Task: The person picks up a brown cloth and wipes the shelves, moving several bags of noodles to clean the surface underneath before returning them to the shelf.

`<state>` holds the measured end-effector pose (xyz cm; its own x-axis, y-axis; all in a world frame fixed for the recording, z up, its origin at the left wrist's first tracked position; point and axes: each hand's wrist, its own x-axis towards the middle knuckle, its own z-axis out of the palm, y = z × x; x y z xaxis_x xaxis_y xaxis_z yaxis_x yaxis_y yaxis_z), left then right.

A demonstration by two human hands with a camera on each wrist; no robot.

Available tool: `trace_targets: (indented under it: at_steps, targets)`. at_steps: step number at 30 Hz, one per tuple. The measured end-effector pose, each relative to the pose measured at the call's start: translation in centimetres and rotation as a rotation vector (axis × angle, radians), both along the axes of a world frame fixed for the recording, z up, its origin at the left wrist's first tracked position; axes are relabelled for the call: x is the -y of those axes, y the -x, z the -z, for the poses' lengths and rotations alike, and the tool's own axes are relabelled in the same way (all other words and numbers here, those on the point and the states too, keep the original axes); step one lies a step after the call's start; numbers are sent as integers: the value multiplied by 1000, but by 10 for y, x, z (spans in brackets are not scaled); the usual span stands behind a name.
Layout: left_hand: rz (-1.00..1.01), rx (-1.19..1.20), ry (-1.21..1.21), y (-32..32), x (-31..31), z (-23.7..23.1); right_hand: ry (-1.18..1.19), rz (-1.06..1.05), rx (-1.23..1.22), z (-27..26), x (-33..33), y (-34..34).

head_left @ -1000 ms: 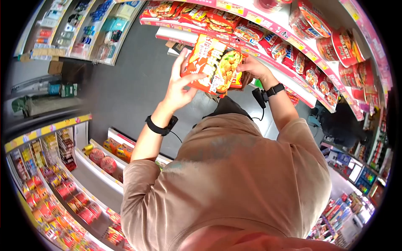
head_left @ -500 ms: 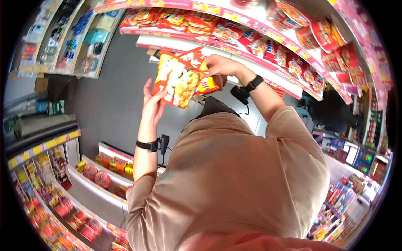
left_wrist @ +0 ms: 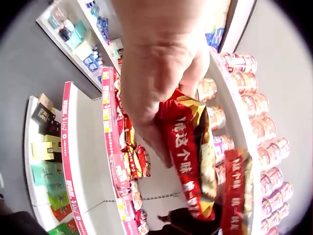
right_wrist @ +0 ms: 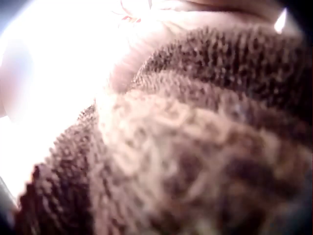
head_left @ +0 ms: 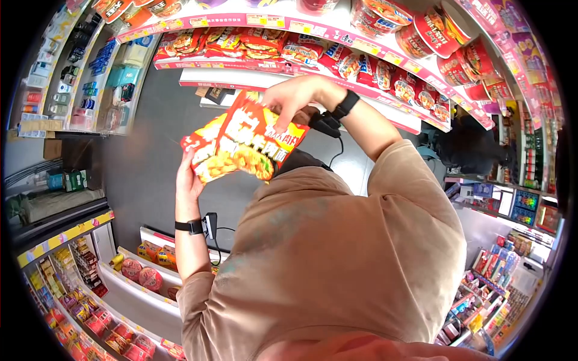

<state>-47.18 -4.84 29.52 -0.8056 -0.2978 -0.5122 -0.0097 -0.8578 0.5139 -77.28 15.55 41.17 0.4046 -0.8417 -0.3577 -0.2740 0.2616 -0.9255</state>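
Observation:
Two red and yellow instant noodle packets overlap in front of the person's body in the head view. The left hand [head_left: 189, 180] holds the rear noodle packet [head_left: 208, 151] by its left edge. In the left wrist view, its fingers [left_wrist: 151, 122] grip the end of this red packet [left_wrist: 188, 156], with a second packet [left_wrist: 234, 196] beside it. Above the front noodle packet [head_left: 256, 135], the right hand [head_left: 301, 99] pinches its upper right part, thumb over the printed face. A brown knitted cloth [right_wrist: 195, 127] fills much of the right wrist view, close to the right hand.
Beyond the hands, a shelf [head_left: 265, 67] carries a row of red noodle packets. Noodle cups [head_left: 415, 42] stand on the shelf above it. At the lower left, another shelf [head_left: 132, 253] holds packs and round tubs. Grey floor [head_left: 138, 180] lies between the shelving.
Both hands have moved left with the packets. The right hand has swung over the top of the front packet, which now covers part of the rear one; the left hand has shifted to the rear packet's left edge.

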Motion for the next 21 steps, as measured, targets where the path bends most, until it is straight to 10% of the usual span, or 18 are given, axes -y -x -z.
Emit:
trace_targets:
  at_steps: [9, 12, 15, 21]
  targets:
    - [248, 169, 202, 14, -44, -4, 20, -98, -215, 49, 52, -39]
    - [221, -114, -82, -5, -35, 29, -72, -37, -160, 68, 58, -43]
    - [395, -167, 220, -10, -26, 38, -78, -50, -137, 71, 55, -46]
    - [276, -155, 44, -30, -8, 58, -46, 591, -146, 112, 1, 26]
